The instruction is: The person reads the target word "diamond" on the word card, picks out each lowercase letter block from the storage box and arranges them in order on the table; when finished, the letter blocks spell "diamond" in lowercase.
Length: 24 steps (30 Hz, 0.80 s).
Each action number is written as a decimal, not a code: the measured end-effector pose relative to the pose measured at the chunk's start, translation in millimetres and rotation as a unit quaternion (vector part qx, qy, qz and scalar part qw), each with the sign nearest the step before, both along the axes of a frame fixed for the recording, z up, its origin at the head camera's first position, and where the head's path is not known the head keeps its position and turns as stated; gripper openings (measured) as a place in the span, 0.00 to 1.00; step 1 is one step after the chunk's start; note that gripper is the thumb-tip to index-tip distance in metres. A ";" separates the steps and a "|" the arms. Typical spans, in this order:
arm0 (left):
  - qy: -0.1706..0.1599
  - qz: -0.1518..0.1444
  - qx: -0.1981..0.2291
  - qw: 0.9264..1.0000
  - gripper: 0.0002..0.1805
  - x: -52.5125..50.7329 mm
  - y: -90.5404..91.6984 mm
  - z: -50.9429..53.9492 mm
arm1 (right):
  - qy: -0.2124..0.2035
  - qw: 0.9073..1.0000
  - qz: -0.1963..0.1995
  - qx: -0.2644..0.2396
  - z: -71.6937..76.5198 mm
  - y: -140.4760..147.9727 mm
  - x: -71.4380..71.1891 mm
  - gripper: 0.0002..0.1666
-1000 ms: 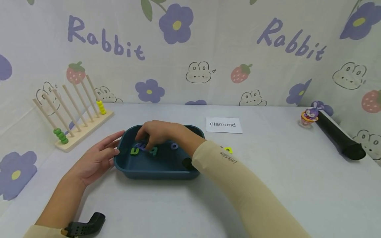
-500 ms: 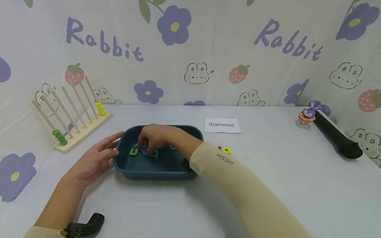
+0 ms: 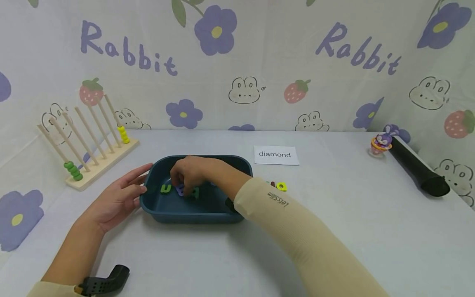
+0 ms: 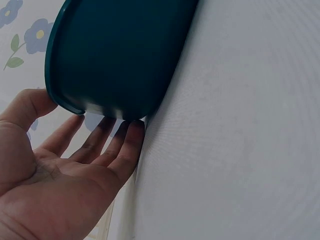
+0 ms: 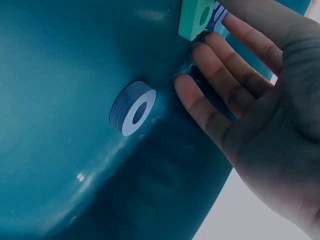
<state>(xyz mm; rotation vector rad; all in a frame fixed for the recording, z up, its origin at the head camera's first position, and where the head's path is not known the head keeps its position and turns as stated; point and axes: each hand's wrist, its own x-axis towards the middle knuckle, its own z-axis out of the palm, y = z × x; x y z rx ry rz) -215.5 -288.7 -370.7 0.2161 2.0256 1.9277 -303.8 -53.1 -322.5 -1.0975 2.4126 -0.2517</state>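
A dark teal plastic bin (image 3: pixel 200 218) stands on the white table with several foam letters inside. My left hand (image 3: pixel 120 197) rests at its left end, with thumb and fingertips touching the rim and outer wall in the left wrist view. My right hand (image 3: pixel 191 173) reaches down into the bin, its thumb and index finger at a purple letter (image 3: pixel 180 190) beside a teal-green letter (image 5: pixel 192 22). Its other fingers hang loosely. A light-green "u" (image 3: pixel 165 188) lies to the left. In the right wrist view a purple "o" (image 5: pixel 119 112) stands away from the fingers.
A white card reading "diamond" (image 3: pixel 276 155) lies behind the bin. Right of the bin, the forearm partly hides a yellow letter (image 3: pixel 281 187) and other letters. A wooden peg rack with beads (image 3: pixel 104 163) stands at left; a rabbit figurine (image 3: pixel 381 143) and black object (image 3: pixel 419 167) at right.
My right hand has sunk lower among the letters. The purple letter has shifted slightly right and towards me, and the teal-green one slightly right. My left hand stays at the bin's end.
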 end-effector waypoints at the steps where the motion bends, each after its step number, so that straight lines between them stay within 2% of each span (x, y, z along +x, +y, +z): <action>1: 0.000 0.000 0.000 1.000 0.35 -0.2 0.0 0.0 | 0.000 1.000 0.001 0.000 0.2 0.1 0.1 0.20; 7: 0.002 -0.001 0.000 1.000 0.35 -0.9 -0.3 0.0 | -0.015 1.000 -0.002 -0.010 1.8 2.8 -1.6 0.19; 14: 0.005 -0.006 0.005 1.000 0.35 -1.1 -0.3 -1.0 | -0.033 0.998 -0.015 -0.045 3.5 8.2 -6.2 0.19; 18: 0.001 -0.010 0.010 1.000 0.35 -1.4 -1.1 -1.7 | -0.061 0.996 -0.019 -0.066 7.1 11.3 -10.3 0.24; 21: -0.003 -0.011 0.013 1.000 0.35 -2.3 -1.7 -1.6 | -0.090 0.990 -0.016 -0.103 11.0 15.3 -14.3 0.27; 24: -0.005 -0.012 0.013 1.000 0.35 -2.6 -2.2 -1.5 | -0.121 0.980 -0.015 -0.157 16.1 20.3 -17.6 0.25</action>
